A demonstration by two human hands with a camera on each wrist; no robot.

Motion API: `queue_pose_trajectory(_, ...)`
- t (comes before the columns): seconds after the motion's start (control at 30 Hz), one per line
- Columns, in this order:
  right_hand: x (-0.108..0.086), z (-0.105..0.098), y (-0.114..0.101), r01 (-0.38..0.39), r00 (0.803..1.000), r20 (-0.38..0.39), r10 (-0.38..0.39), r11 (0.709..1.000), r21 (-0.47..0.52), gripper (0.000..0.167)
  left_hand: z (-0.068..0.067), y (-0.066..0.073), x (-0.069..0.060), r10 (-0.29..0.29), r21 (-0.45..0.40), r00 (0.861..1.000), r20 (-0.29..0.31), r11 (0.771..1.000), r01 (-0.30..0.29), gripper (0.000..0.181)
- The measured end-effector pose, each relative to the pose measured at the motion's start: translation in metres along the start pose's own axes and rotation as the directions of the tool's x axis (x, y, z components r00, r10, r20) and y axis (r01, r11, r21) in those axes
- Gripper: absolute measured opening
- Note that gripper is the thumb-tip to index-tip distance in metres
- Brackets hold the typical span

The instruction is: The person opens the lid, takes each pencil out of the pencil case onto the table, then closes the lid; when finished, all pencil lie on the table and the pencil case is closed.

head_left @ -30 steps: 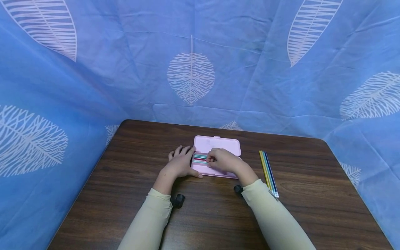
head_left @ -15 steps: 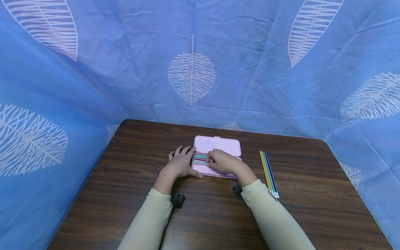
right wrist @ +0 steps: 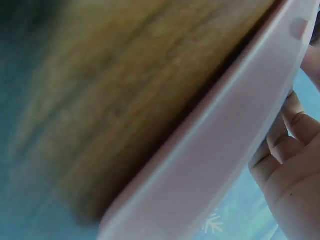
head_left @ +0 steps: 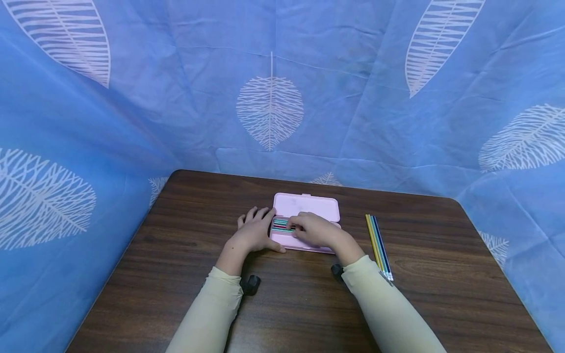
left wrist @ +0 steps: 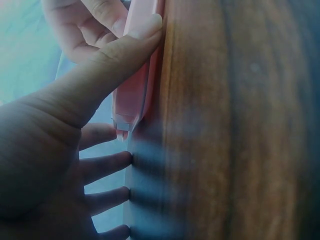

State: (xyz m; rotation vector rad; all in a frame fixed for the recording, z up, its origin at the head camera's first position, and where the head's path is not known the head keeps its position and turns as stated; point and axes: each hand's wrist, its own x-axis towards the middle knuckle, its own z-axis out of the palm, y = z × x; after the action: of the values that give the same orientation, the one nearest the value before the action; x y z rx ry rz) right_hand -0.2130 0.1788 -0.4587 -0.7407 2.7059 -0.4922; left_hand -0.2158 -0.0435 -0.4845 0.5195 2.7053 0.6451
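Note:
A pink pencil case (head_left: pixel 305 241) lies on the table with its lid (head_left: pixel 307 206) folded back. Several striped or coloured pencils (head_left: pixel 280 225) lie inside, toward its left end. Spread around that end is my left hand (head_left: pixel 252 233). Its thumb (left wrist: pixel 115 52) rests straight along the front wall, and its other fingers reach behind the corner. My right hand (head_left: pixel 315 229) is over the middle of the case, its fingers bent down at the pencils. The case wall (right wrist: pixel 215 145) hides those fingertips in the right wrist view, so whether they pinch a pencil is unclear.
More pencils (head_left: pixel 378 245), yellow, light blue and dark blue, lie side by side right of the case, close to my right sleeve (head_left: pixel 384 299). The brown wooden table (head_left: pixel 282 304) meets a blue leaf-patterned cloth (head_left: pixel 344 122) at the back.
My right hand's fingers have shifted slightly left over the pencils, and the index finger looks less curled in. My left hand and the case have stayed in place.

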Motion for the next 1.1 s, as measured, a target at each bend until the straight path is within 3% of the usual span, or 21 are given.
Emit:
queue_pose_trajectory(0.5,-0.004,-0.003,-0.004,-0.017,1.000,-0.006,0.016,0.997,-0.074,0.021,0.000,-0.002,0.002,0.008,0.008,1.000,0.005,1.000,-0.008,0.124)
queue_pose_trajectory(1.1,-0.023,-0.019,-0.012,-0.213,0.974,-0.126,0.188,0.949,-0.233,0.022,0.002,-0.002,0.002,0.011,-0.008,1.000,-0.009,1.000,-0.011,0.123)
